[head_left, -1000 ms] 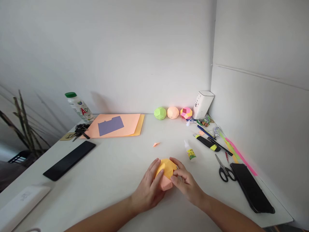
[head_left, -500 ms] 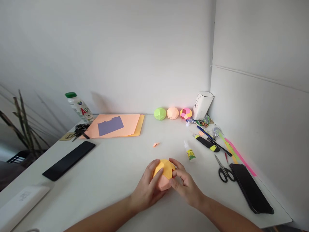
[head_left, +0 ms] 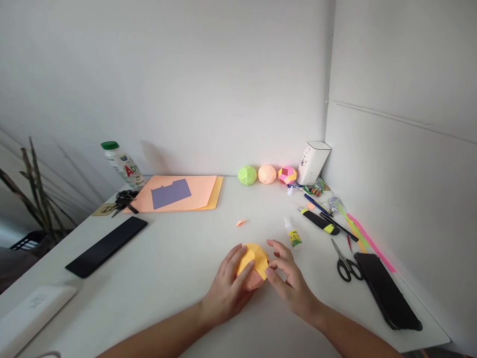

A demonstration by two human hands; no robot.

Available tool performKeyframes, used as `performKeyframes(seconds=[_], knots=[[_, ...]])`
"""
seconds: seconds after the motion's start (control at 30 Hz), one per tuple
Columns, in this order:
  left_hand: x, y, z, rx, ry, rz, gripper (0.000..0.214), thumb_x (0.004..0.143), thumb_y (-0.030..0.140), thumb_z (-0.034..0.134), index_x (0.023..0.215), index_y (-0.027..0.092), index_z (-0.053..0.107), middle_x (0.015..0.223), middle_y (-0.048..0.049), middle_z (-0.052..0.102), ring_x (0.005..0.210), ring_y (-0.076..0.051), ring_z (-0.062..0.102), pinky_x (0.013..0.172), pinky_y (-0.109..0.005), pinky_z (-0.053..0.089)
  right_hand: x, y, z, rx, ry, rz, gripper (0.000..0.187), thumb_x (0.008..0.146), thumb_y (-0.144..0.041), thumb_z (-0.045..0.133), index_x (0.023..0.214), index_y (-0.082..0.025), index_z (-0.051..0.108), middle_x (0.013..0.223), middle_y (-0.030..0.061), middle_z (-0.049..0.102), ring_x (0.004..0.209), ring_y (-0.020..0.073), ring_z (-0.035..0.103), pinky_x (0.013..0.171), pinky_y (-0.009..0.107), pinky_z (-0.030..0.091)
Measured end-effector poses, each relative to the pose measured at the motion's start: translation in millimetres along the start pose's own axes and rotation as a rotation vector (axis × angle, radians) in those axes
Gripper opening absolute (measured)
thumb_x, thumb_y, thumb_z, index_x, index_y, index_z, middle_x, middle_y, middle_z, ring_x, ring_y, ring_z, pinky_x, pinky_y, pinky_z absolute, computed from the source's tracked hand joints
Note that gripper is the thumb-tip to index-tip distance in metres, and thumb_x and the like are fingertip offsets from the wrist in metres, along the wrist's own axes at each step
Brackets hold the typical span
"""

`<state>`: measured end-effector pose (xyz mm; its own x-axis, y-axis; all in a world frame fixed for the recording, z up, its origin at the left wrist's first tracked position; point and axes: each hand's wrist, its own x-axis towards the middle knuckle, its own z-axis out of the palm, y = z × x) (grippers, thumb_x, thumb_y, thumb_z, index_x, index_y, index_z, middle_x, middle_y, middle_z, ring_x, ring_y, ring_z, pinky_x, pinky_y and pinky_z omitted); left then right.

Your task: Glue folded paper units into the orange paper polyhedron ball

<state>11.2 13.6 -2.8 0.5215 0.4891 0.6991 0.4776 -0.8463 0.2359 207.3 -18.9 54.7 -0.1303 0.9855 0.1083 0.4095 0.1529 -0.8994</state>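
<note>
A faceted paper ball (head_left: 255,254), yellow on top and peach below, sits between my hands near the front of the table. My left hand (head_left: 228,284) wraps its left side, thumb lying across the front faces. At its right edge my right hand (head_left: 289,282) holds the yellow paper with the thumb and a bent finger, while the index finger is raised off it. The ball's underside and far side are hidden. Beyond it lie a small peach paper scrap (head_left: 241,223) and a glue bottle (head_left: 292,233) on its side.
Three finished-looking paper balls (head_left: 267,174) line the wall beside a white box (head_left: 313,163). On the right lie scissors (head_left: 347,261), a utility knife (head_left: 319,221) and a black phone (head_left: 387,291). Coloured sheets (head_left: 201,194), a bottle (head_left: 124,166) and a black slab (head_left: 107,247) are left.
My right index finger has lifted away from the ball, and the hand has shifted slightly right. More yellow shows on the ball's right side. My left hand keeps its hold.
</note>
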Motion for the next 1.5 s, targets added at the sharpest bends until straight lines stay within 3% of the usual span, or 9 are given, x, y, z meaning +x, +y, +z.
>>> performKeyframes(seconds=[0.37, 0.57, 0.7, 0.8, 0.93, 1.13, 1.23, 1.33, 1.5], knots=[[2, 0, -2.3, -0.09, -0.006, -0.062, 0.072, 0.086, 0.015, 0.059, 0.147, 0.019, 0.02, 0.143, -0.0225, 0.03, 0.136, -0.036, 0.032, 0.102, -0.057, 0.042, 6, 2, -6, -0.048, -0.047, 0.026, 0.029, 0.091, -0.044, 0.051, 0.077, -0.021, 0.061, 0.136, 0.0111, 0.051, 0.131, 0.0278, 0.044, 0.103, 0.043, 0.042], [1, -2, -5.6, -0.238, -0.05, -0.191, 0.071, 0.087, 0.015, 0.055, 0.147, 0.019, 0.017, 0.145, -0.0216, 0.026, 0.135, -0.034, 0.031, 0.102, -0.053, 0.043, 30, 23, -35, -0.423, 0.338, -0.184, 0.016, 0.09, -0.034, 0.05, 0.085, -0.022, 0.06, 0.122, 0.0151, 0.057, 0.12, 0.0307, 0.051, 0.098, 0.049, 0.044], [0, -3, -4.2, -0.218, 0.001, -0.231, 0.071, 0.087, 0.016, 0.057, 0.147, 0.019, 0.019, 0.142, -0.021, 0.03, 0.131, -0.033, 0.034, 0.101, -0.053, 0.043, 45, 44, -54, -0.759, 0.396, 0.069, 0.035, 0.08, -0.035, 0.061, 0.109, -0.015, 0.056, 0.128, 0.0242, 0.05, 0.12, 0.0411, 0.047, 0.09, 0.054, 0.045], [0, -2, -3.6, -0.157, 0.041, -0.223, 0.071, 0.085, 0.018, 0.06, 0.145, 0.018, 0.022, 0.139, -0.0206, 0.036, 0.127, -0.035, 0.037, 0.099, -0.055, 0.042, 49, 56, -60, -0.771, 0.367, 0.145, 0.039, 0.073, -0.031, 0.068, 0.107, -0.015, 0.055, 0.105, 0.0214, 0.063, 0.103, 0.0399, 0.057, 0.078, 0.048, 0.049], [1, -2, -5.0, -0.096, 0.05, -0.22, 0.071, 0.084, 0.02, 0.061, 0.144, 0.017, 0.024, 0.137, -0.0203, 0.039, 0.123, -0.036, 0.039, 0.098, -0.056, 0.042, 52, 60, -62, -0.689, 0.376, 0.125, 0.024, 0.074, -0.023, 0.063, 0.096, -0.018, 0.057, 0.084, 0.0134, 0.066, 0.091, 0.0343, 0.061, 0.073, 0.042, 0.048], [3, 0, -8.4, -0.043, 0.042, -0.208, 0.07, 0.083, 0.024, 0.061, 0.143, 0.019, 0.026, 0.138, -0.0206, 0.037, 0.12, -0.037, 0.04, 0.092, -0.055, 0.045, 44, 34, -65, -0.438, 0.43, -0.027, 0.023, 0.087, -0.037, 0.05, 0.104, -0.022, 0.05, 0.103, 0.0091, 0.061, 0.093, 0.0235, 0.061, 0.08, 0.036, 0.051], [3, 2, -8.6, -0.018, 0.057, -0.182, 0.073, 0.081, 0.028, 0.062, 0.144, 0.019, 0.027, 0.136, -0.0203, 0.04, 0.117, -0.037, 0.042, 0.09, -0.054, 0.046, 30, 14, -61, -0.009, 0.419, -0.117, 0.027, 0.089, -0.046, 0.05, 0.103, -0.024, 0.05, 0.103, 0.0074, 0.058, 0.076, 0.0184, 0.061, 0.063, 0.032, 0.053], [3, 2, -7.9, -0.009, 0.072, -0.155, 0.074, 0.081, 0.031, 0.062, 0.144, 0.017, 0.027, 0.133, -0.0209, 0.044, 0.115, -0.036, 0.045, 0.091, -0.054, 0.045, 13, -3, -53, 0.259, 0.272, -0.215, 0.029, 0.087, -0.052, 0.054, 0.1, -0.026, 0.05, 0.116, 0.0094, 0.057, 0.07, 0.0171, 0.061, 0.052, 0.03, 0.051], [5, 1, -6.9, -0.022, 0.086, -0.133, 0.07, 0.083, 0.036, 0.06, 0.141, 0.014, 0.027, 0.132, -0.0222, 0.046, 0.115, -0.035, 0.047, 0.092, -0.055, 0.044, -7, -10, -39, 0.317, 0.061, -0.267, 0.032, 0.087, -0.052, 0.058, 0.106, -0.029, 0.045, 0.112, 0.0102, 0.064, 0.077, 0.0208, 0.066, 0.056, 0.032, 0.054]])
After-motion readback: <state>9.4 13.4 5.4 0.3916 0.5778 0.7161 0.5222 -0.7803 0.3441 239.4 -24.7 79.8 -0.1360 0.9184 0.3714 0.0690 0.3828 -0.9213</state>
